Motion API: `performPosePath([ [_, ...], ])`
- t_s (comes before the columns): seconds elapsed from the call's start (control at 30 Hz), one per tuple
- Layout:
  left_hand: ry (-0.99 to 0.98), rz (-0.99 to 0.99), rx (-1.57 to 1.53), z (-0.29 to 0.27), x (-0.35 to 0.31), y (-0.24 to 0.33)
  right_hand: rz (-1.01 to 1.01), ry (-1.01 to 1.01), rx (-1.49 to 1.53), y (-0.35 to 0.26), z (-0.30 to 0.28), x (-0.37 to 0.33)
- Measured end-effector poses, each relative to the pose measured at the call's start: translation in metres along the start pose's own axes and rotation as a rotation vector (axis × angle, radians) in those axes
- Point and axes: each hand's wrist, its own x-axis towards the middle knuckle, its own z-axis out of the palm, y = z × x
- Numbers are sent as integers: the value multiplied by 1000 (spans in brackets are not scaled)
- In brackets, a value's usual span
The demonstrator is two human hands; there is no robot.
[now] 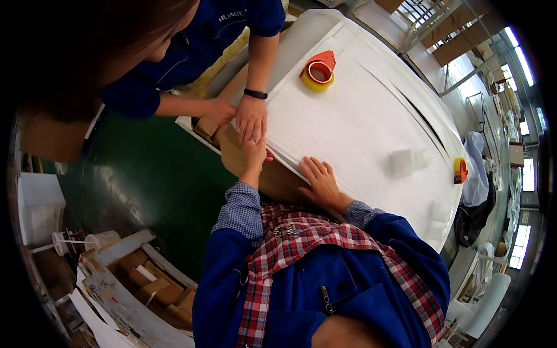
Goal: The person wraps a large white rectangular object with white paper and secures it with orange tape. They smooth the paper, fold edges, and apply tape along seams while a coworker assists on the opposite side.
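Observation:
A white foam sheet (360, 110) covers the large boxy item in front of me. At its near left corner my left hand (254, 155) is closed, its fingers curled by the edge; what they grip is hidden. A co-worker's hand (252, 119) with a black wristband presses on the sheet, touching my left fingertips, and their other hand (219, 111) is at the corner's side. My right hand (323, 184) lies with fingers spread on the sheet near its front edge. Brown cardboard (284, 182) shows below that edge.
A red tape dispenser (318, 71) with yellowish tape lies on the sheet's far part; a second tape dispenser (460, 170) sits by its right edge. A translucent white piece (408, 162) rests between. Lower left, a bin (154, 284) holds cardboard scraps; the floor (156, 174) is green.

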Motion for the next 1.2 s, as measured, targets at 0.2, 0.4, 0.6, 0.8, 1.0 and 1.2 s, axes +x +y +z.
performPosePath([
  [0.2,48,-57,-160,3,-11,-12,37,118,128,18,7,-12],
  [0.4,-36,1079,693,22,-76,-38,70,166,285,33,18,-8],
  [0.6,-156,1119,1003,47,-76,-42,52,190,292,34,20,-10],
  [0.8,-72,1159,1043,58,-64,-46,96,183,91,22,21,-13],
  [1.0,-51,1168,1056,58,-62,-49,163,-65,7,17,6,-18],
  [1.2,-65,1145,1055,58,-63,-48,138,-53,-44,31,23,-20],
])
